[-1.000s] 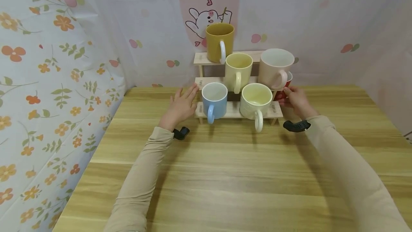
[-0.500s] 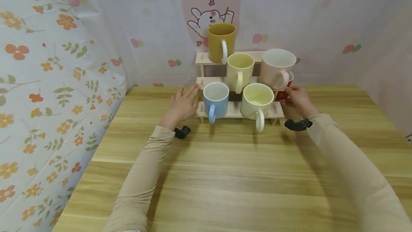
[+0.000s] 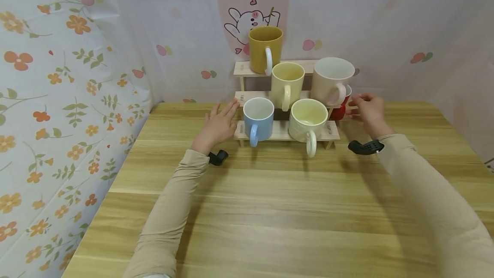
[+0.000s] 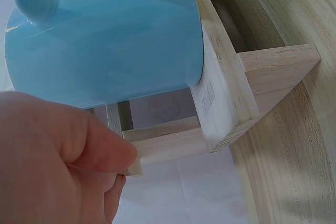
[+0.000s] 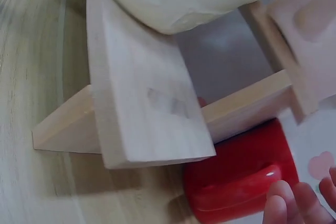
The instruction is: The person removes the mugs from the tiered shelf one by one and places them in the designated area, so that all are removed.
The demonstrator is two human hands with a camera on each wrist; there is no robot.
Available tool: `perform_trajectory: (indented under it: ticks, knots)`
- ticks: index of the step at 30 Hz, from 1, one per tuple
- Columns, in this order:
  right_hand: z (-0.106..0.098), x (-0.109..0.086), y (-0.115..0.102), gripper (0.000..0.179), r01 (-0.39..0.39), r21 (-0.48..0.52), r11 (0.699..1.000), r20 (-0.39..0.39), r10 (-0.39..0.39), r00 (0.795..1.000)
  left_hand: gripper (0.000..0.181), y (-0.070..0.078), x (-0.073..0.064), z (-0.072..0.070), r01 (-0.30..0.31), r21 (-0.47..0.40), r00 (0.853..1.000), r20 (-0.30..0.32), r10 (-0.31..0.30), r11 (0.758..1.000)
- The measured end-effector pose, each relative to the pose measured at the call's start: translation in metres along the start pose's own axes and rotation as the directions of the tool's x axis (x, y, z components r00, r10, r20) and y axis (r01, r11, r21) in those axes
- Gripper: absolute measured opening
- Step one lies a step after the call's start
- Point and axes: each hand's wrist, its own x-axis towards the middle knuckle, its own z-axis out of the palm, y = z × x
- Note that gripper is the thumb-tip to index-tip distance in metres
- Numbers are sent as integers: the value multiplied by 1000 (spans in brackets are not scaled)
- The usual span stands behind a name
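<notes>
A three-tier wooden rack (image 3: 281, 130) stands at the table's back. My left hand (image 3: 218, 128) is at the rack's left side, its thumb (image 4: 107, 148) and fingers pinching the end of the middle tier. Just right of it, a light blue mug (image 3: 259, 119) sits on the lowest tier; it fills the top of the left wrist view. My right hand (image 3: 371, 113), fingers loosely spread, is right of a red mug (image 5: 239, 174) on the table beside the rack. Its fingertips (image 5: 278, 198) are near that mug's handle. In the head view the rack and a pale pink mug partly hide the red mug.
On the lowest tier's right is a pale cream mug (image 3: 308, 119). The middle tier carries a pale yellow mug (image 3: 286, 83) and the pale pink mug (image 3: 328, 83). A mustard mug (image 3: 262, 52) stands on top. Patterned curtain (image 3: 173, 33) hangs behind the wooden table (image 3: 270, 209).
My right hand has let go of the red mug and drawn back to the right, its fingers opening. My left hand stays at the rack's left side. The mugs look unmoved.
</notes>
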Motion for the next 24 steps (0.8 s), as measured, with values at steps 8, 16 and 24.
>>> perform_trajectory:
  ticks: [8, 16, 24]
  knots:
    - [-11, -7, -16, 8, 32, 24, 999, 53, -34, 998, 64, 1, 1, 1, -2, 1, 1000, 7, 2, 1000]
    - [-16, -16, -44, 17, 56, 71, 996, 74, -61, 995, 65, 0, 2, 3, -6, 3, 1000, 7, 6, 1000]
    - [-10, -20, -73, 18, 72, 27, 997, 52, -73, 996, 65, 1, 2, 1, -4, 6, 1000, 1, 4, 1000]
